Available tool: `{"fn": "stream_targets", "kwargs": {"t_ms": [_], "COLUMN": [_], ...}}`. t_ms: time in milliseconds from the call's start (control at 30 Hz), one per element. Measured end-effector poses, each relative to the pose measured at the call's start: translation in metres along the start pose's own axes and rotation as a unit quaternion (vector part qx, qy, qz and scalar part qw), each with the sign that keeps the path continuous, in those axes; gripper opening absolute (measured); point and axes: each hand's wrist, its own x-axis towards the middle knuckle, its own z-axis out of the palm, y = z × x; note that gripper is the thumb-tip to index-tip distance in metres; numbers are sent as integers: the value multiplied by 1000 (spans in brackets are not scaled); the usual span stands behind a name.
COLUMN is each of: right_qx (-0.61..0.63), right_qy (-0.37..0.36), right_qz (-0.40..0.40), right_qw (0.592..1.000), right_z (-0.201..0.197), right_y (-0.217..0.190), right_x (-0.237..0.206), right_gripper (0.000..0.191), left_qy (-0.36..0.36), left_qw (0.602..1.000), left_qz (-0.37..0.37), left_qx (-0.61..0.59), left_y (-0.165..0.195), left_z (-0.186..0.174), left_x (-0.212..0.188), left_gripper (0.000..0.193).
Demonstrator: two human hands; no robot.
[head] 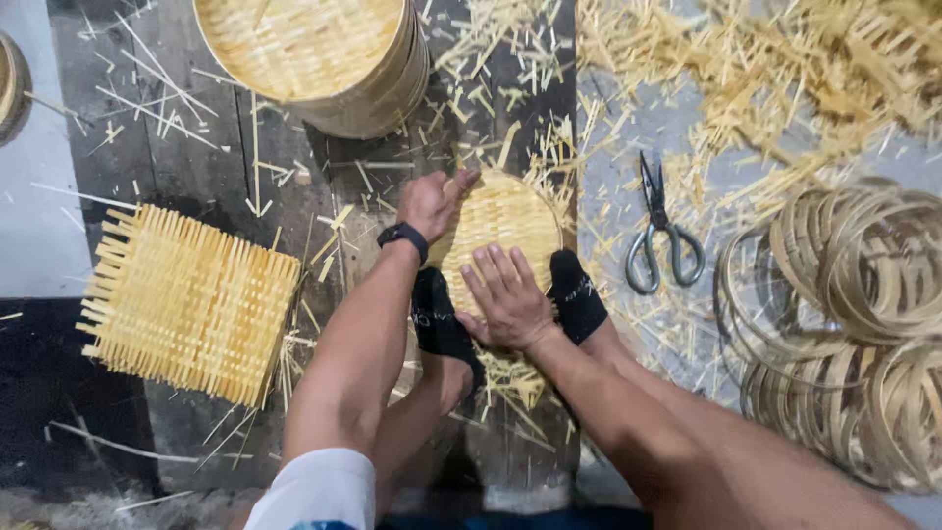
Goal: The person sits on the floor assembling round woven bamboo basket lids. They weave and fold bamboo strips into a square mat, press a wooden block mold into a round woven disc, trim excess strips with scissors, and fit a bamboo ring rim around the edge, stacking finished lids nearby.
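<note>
A round woven bamboo disc (505,221) lies on the floor between my two feet in black socks (437,319). My left hand (432,201), with a black band on its wrist, grips the disc's upper left rim. My right hand (505,294) lies flat on the disc's near side, fingers spread, pressing it down. The feet pin the disc's lower edge from both sides.
A square woven bamboo mat (186,304) lies to the left. A stack of round bamboo trays (324,59) stands at the top. Scissors (662,236) rest to the right, near several coiled bamboo hoops (854,324). Bamboo offcuts (746,69) litter the floor.
</note>
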Motion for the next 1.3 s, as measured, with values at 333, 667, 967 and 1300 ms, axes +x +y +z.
{"fn": "stream_targets", "kwargs": {"t_ms": [333,667,967,1300], "right_qx": [153,-45,-46,122], "right_qy": [-90,-326,-42,-230], "right_qz": [20,321,341,568], "right_qw": [984,888,938,781], "right_z": [-197,-337,-119,-58], "right_y": [63,135,183,228], "right_x": [-13,-185,-229,-197], "right_gripper": [41,40,64,37], "left_qy": [38,71,153,109], "left_qw": [995,869,977,982], "left_qz": [73,364,-101,12], "left_qx": [-48,329,111,157], "left_y": [101,65,100,74], "left_z": [-40,74,119,91], "left_x": [-95,-307,-233,-178], "left_gripper": [53,39,139,135]}}
